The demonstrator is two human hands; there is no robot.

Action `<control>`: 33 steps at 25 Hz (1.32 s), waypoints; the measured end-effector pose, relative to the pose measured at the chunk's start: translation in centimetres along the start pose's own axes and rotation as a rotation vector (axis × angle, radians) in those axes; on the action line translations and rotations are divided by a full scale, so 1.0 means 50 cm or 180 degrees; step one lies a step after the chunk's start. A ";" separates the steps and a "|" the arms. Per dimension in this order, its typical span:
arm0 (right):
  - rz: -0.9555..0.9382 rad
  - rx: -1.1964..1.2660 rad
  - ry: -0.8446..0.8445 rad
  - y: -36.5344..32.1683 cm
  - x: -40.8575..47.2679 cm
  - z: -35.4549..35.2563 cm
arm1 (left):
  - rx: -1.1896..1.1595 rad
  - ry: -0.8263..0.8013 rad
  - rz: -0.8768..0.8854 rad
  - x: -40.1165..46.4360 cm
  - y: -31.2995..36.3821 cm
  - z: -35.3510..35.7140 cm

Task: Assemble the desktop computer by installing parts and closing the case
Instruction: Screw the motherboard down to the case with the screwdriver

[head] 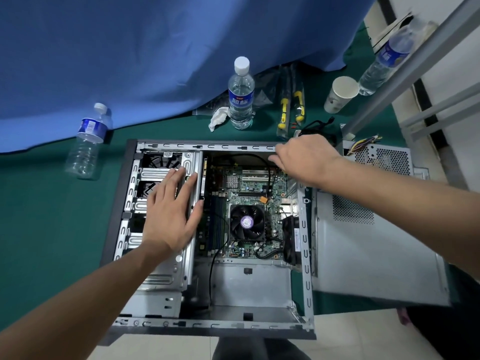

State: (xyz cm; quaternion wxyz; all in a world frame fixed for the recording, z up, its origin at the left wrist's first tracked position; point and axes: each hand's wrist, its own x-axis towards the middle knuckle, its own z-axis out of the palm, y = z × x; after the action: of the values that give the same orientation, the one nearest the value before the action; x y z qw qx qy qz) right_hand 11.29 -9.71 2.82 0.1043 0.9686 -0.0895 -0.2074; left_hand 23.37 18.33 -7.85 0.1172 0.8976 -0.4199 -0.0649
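Note:
An open desktop case (249,284) lies on its side on the green table. Inside sit a green motherboard (255,181) and a black CPU fan (247,222). My left hand (170,214) lies flat with straight fingers on the metal drive cage (155,278) at the case's left. My right hand (307,158) reaches over the far right corner of the case, its fingers bent down at the top rim; whether they hold anything is hidden. A grey side panel (374,253) lies to the right of the case, and a power supply (381,157) with coloured wires sits behind it.
Two upright water bottles (241,96) (387,61) and a tilted one (87,142) stand around the case. A paper cup (340,94), yellow-handled tools (291,107) in a bag and a crumpled tissue (219,116) lie behind it. Blue cloth (155,48) covers the far side.

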 end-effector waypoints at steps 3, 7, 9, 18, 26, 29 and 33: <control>-0.0042 0.0601 -0.0470 0.021 0.017 -0.010 | 0.0005 0.0002 -0.0015 0.000 -0.001 0.000; -0.0141 0.0007 -0.0074 0.029 0.013 -0.014 | -0.0011 0.0015 -0.0005 0.001 -0.002 -0.004; 0.0046 -0.0181 -0.0092 0.006 0.008 -0.008 | -0.0005 0.0009 -0.0004 0.000 0.000 -0.005; 0.0026 -0.0051 -0.0105 0.007 -0.002 -0.002 | 0.0006 -0.0003 -0.0006 0.001 0.002 -0.005; 0.0055 0.0185 0.0005 0.011 0.008 0.000 | -0.0017 0.0003 0.0002 0.002 0.005 -0.007; 0.0176 0.0342 -0.0125 0.001 0.006 -0.002 | -0.0020 -0.0021 -0.0001 0.002 0.008 -0.010; -0.0066 0.0988 -0.0556 0.027 0.024 -0.020 | -0.0017 -0.0021 -0.0001 0.001 0.007 -0.011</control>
State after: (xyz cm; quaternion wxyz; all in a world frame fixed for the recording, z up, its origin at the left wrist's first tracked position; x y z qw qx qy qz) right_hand 12.59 -11.11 3.59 -0.0569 0.9522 -0.1191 -0.2755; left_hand 23.29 18.16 -7.24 0.1182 0.8971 -0.4200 -0.0690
